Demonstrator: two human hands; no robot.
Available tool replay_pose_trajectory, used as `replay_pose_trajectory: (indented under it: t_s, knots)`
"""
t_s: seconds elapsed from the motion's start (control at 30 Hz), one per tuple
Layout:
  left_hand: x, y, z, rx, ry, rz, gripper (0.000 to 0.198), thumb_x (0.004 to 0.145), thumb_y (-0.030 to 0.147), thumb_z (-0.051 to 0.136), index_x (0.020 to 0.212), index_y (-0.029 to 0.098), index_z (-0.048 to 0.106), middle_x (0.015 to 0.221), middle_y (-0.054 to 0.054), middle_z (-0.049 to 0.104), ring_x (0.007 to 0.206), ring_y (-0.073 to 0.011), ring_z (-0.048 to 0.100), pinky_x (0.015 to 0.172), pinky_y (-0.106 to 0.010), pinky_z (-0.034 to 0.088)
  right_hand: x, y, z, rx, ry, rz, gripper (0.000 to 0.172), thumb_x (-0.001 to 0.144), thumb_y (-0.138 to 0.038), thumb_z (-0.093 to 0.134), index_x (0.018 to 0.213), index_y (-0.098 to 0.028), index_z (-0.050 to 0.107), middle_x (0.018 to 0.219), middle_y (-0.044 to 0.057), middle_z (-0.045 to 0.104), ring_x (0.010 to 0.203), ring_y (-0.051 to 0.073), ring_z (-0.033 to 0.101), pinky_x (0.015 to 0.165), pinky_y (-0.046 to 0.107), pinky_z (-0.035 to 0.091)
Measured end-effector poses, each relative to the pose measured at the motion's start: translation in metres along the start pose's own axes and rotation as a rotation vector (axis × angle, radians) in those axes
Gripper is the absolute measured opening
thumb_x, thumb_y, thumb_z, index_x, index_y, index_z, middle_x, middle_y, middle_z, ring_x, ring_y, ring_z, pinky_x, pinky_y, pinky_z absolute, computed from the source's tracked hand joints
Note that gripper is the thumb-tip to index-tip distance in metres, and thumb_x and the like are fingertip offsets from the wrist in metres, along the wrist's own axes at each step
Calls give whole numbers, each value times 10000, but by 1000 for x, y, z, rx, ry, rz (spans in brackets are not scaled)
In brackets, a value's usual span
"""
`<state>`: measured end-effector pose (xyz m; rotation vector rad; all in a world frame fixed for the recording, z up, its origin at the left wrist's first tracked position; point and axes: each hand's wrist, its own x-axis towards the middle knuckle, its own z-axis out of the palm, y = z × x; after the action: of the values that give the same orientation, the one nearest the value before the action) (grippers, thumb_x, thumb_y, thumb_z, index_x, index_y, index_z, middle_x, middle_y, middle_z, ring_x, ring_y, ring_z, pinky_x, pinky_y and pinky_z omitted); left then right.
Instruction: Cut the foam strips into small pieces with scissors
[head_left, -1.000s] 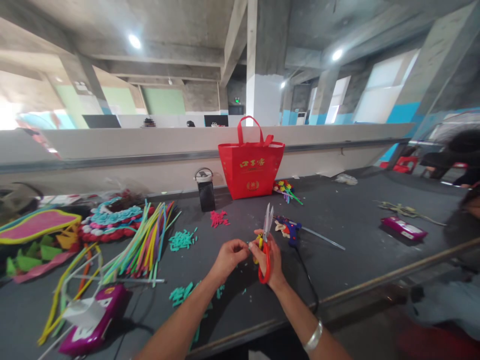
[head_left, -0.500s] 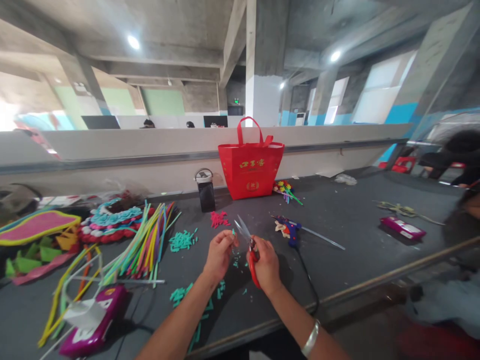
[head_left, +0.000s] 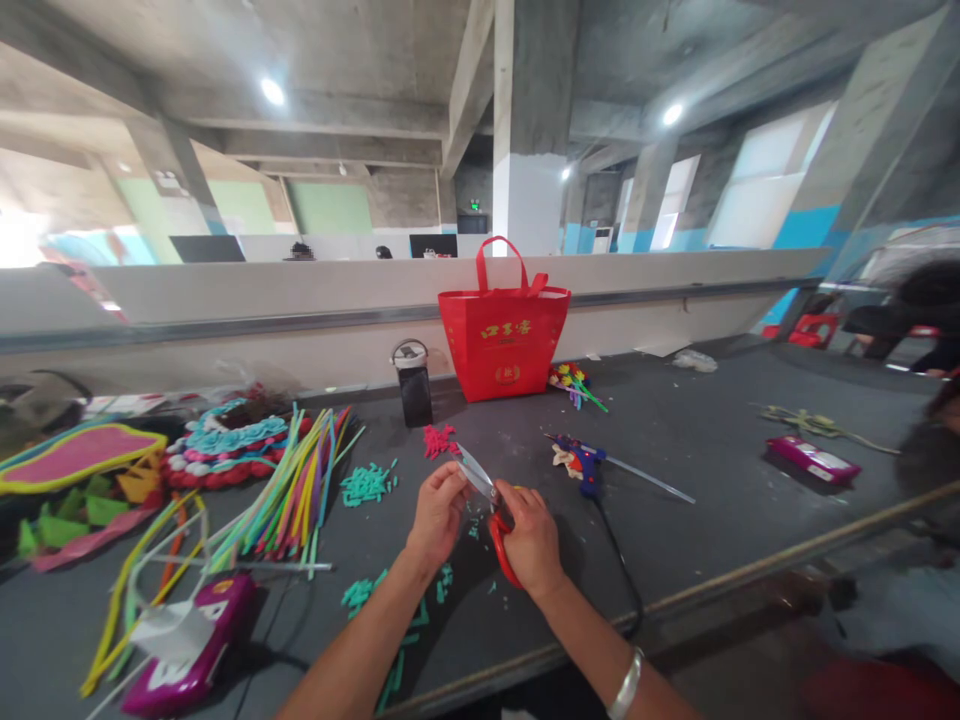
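In my right hand (head_left: 531, 540) is a pair of scissors (head_left: 480, 475) with red handles, fingers wrapped round the loops. Its blades point up and left, reaching the fingertips of my left hand (head_left: 441, 510). Those fingers are pinched together on a small teal piece, now mostly hidden by fingers and blades. Tiny teal scraps (head_left: 474, 525) lie on the table under the hands. A pile of cut teal pieces (head_left: 365, 485) is left of my left hand, with more teal pieces (head_left: 362, 592) beside my left forearm. Beyond the hands lies a small pink pile (head_left: 438, 440).
A red bag (head_left: 504, 345) and a black tumbler (head_left: 413, 388) stand at the back. To the right lies a blue glue gun (head_left: 588, 468) with its cord. Colourful stems (head_left: 300, 490) and a purple power strip (head_left: 191, 645) are at left; another purple box (head_left: 814, 460) lies far right.
The scissors have tilted left, bringing the blades from beside my left fingertips right up to them. My left hand keeps its pinch, and the teal piece has become mostly hidden.
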<state>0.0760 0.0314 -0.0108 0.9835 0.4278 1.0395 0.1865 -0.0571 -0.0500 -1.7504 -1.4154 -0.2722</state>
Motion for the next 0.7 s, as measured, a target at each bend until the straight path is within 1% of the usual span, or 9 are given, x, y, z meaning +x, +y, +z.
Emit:
replay_pose_trajectory:
  t_s: [0.07, 0.23, 0.4, 0.53, 0.7]
  knots:
    - [0, 2, 1, 8, 5, -4, 153, 681, 257, 721, 701, 148, 616, 682, 1, 612, 643, -110, 561, 684, -235, 456, -1, 1, 1, 10, -6, -3, 476, 720, -63, 542, 1160, -238, 597, 956, 43, 660, 910, 211, 578, 802, 314, 480]
    - [-1, 5, 2, 11, 20, -1, 166, 655, 260, 735, 667, 150, 612, 637, 17, 581, 598, -94, 531, 646, -219, 446, -2, 1, 2, 5, -11, 4, 465, 716, -64, 540, 1145, -230, 605, 959, 43, 673, 905, 207, 596, 795, 308, 490]
    - [-1, 6, 2, 28, 15, 11, 150, 657, 259, 733, 680, 151, 632, 653, 7, 600, 621, -100, 543, 661, -223, 449, -2, 1, 0, -2, -29, 12, 435, 712, -56, 531, 1095, -237, 631, 912, 34, 681, 840, 192, 611, 760, 284, 490]
    - [-2, 6, 2, 31, -3, 23, 130, 671, 248, 719, 686, 147, 639, 650, 1, 601, 615, -99, 536, 655, -220, 442, -1, 2, 1, -8, -8, 9, 415, 713, -62, 532, 1078, -229, 640, 887, 35, 677, 814, 187, 609, 745, 279, 487]
    - [-2, 8, 3, 55, 5, 22, 143, 669, 268, 712, 691, 156, 626, 635, 3, 596, 621, -108, 542, 663, -226, 438, -1, 3, 0, 43, 27, 19, 419, 725, -72, 537, 1108, -216, 621, 912, 36, 669, 857, 185, 601, 781, 282, 488]
